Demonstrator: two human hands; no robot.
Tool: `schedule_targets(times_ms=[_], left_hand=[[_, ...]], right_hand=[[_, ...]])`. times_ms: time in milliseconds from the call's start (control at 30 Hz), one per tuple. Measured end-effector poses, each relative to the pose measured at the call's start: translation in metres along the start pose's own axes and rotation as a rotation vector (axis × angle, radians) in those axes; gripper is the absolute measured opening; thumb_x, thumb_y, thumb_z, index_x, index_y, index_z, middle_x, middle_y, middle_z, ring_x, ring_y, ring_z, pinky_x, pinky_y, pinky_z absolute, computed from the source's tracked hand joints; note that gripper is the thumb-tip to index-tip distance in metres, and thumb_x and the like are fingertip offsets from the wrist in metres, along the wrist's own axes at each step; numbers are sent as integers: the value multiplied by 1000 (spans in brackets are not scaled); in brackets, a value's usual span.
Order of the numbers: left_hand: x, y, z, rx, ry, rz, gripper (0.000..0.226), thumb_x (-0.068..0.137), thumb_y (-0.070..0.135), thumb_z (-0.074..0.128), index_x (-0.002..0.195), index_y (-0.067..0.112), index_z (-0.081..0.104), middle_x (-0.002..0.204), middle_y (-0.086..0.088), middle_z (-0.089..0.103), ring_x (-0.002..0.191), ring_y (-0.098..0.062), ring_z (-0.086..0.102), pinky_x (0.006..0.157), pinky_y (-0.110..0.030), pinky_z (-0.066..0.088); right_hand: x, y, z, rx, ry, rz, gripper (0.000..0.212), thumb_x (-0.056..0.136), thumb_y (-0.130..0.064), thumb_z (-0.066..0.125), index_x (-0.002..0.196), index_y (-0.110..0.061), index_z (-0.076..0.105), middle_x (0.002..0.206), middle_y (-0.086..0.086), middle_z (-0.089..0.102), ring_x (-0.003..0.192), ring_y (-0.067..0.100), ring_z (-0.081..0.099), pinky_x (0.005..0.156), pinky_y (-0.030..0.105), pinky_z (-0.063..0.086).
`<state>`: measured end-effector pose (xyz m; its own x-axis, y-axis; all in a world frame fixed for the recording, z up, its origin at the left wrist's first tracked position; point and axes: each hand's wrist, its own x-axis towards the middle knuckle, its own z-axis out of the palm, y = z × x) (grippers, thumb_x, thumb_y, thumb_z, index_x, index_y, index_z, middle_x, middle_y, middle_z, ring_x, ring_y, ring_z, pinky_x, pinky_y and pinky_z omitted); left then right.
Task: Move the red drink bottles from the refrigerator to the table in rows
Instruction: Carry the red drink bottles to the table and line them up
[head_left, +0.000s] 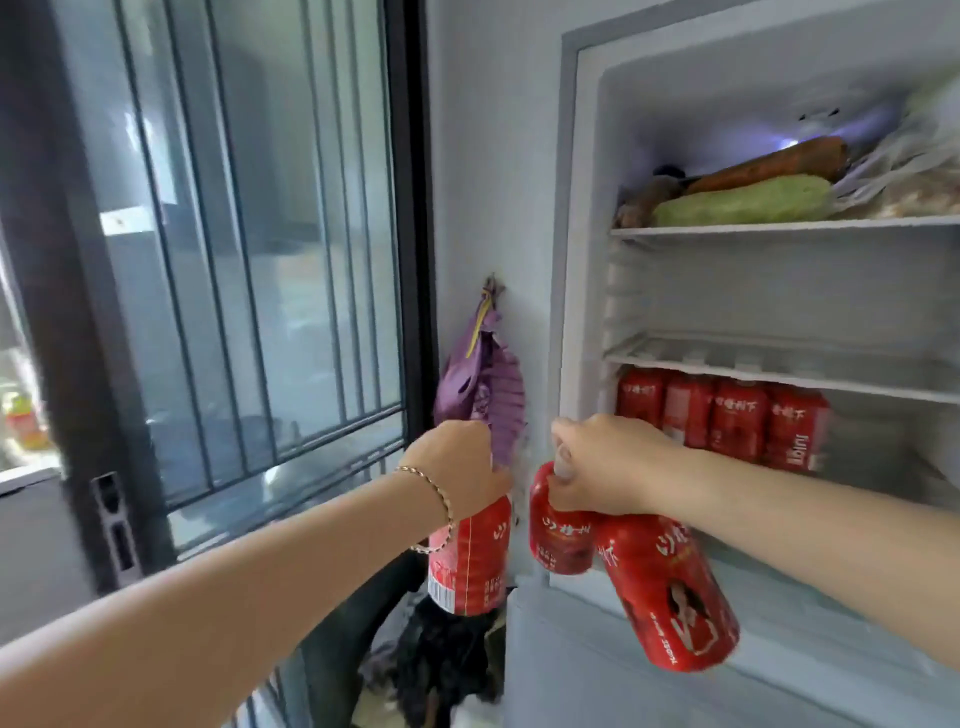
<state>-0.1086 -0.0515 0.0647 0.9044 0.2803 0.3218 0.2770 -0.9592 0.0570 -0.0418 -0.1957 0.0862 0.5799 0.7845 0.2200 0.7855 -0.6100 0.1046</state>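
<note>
Red drink bottles are observed in two places: in the person's hands and on a shelf of the open refrigerator (582, 208). Left hand (457, 467) is closed over the top of one red bottle (470, 561), which hangs below the fist, roughly upright, label outward, in front of the wall to the left of the refrigerator frame. A thin chain bracelet (434, 491) sits on that wrist. Right hand (605, 467) is clamped on the necks of two bottles at once. The nearer left one (558, 530) hangs close to upright just beneath the fingers; the second bottle (670, 592) tilts down and to the right, its base well below the hand. These two touch each other near the shoulders. The bottle in the left hand is just beside them but apart.

Four more red bottles (722, 421) stand upright in a row at the left of the lower shelf compartment, behind and above the right wrist, not touched by either hand. Upper shelf (779, 226) carries a green vegetable (743, 200) and an orange one (769, 163). A purple cloth item (483, 379) hangs on the wall just above the left hand. A barred window (249, 234) occupies the left side. Image is somewhat blurred.
</note>
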Motion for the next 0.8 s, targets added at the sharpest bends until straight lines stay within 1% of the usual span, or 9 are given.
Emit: schedule_targets(times_ms=[67, 133, 267, 367, 433, 533, 567, 667, 800], left_hand=[[-44, -15, 4, -5, -4, -105, 22, 89, 33, 48, 84, 12, 49, 86, -5, 52, 78, -23, 51, 67, -30, 42], [-90, -29, 8, 12, -13, -220, 20, 89, 31, 47, 86, 11, 52, 85, -3, 53, 77, -21, 52, 66, -29, 45], [-185, -54, 6, 93, 8, -430, 23, 91, 33, 45, 92, 11, 54, 99, -7, 60, 87, -24, 60, 74, -30, 50], [-265, -63, -5, 137, 4, -600, 27, 91, 32, 45, 98, 8, 57, 104, -10, 60, 93, -26, 61, 74, -28, 45], [-325, -64, -13, 167, -7, -722, 29, 91, 32, 46, 101, 7, 58, 106, -11, 60, 94, -27, 61, 74, -28, 44], [-422, -56, -26, 214, -20, -906, 30, 91, 31, 46, 103, 6, 57, 105, -11, 59, 94, -29, 61, 77, -31, 48], [-456, -52, -31, 224, -26, -968, 29, 91, 31, 47, 102, 6, 57, 104, -11, 58, 94, -30, 62, 77, -32, 49], [-558, -34, -47, 271, -37, -1134, 28, 91, 30, 45, 102, 6, 55, 102, -11, 56, 91, -30, 61, 72, -31, 46], [-702, 1, -73, 326, -49, -1334, 27, 92, 31, 45, 103, 7, 53, 105, -12, 55, 92, -31, 61, 72, -32, 43]], right_hand=[[-8, -26, 10, 5, 9, -136, 26, 85, -40, 49, 90, -18, 35, 81, 0, 52, 78, 26, 49, 63, 31, 36], [-16, -53, 20, 18, 15, -255, 26, 85, -40, 49, 91, -18, 35, 75, -5, 46, 77, 26, 49, 65, 30, 35], [-35, -115, 42, 68, 46, -517, 26, 84, -38, 49, 91, -17, 34, 86, 1, 61, 90, 28, 62, 69, 32, 42], [-63, -171, 52, 73, 43, -727, 26, 85, -37, 49, 93, -17, 34, 91, 2, 65, 88, 25, 65, 74, 32, 48], [-89, -213, 53, 66, 52, -860, 28, 86, -39, 49, 99, -16, 39, 93, 3, 66, 85, 25, 65, 73, 33, 52], [-143, -281, 51, 51, 59, -1053, 28, 87, -38, 47, 98, -15, 35, 96, 6, 67, 86, 28, 65, 65, 30, 46], [-166, -305, 50, 45, 60, -1109, 28, 87, -38, 47, 96, -15, 33, 97, 8, 67, 87, 29, 65, 65, 30, 44], [-244, -375, 45, 64, 21, -1258, 30, 86, -37, 48, 101, -12, 39, 97, 9, 67, 85, 31, 64, 67, 32, 45], [-368, -462, 31, 102, -30, -1478, 37, 86, -38, 50, 110, -10, 44, 95, 7, 65, 70, 26, 53, 63, 29, 44]])
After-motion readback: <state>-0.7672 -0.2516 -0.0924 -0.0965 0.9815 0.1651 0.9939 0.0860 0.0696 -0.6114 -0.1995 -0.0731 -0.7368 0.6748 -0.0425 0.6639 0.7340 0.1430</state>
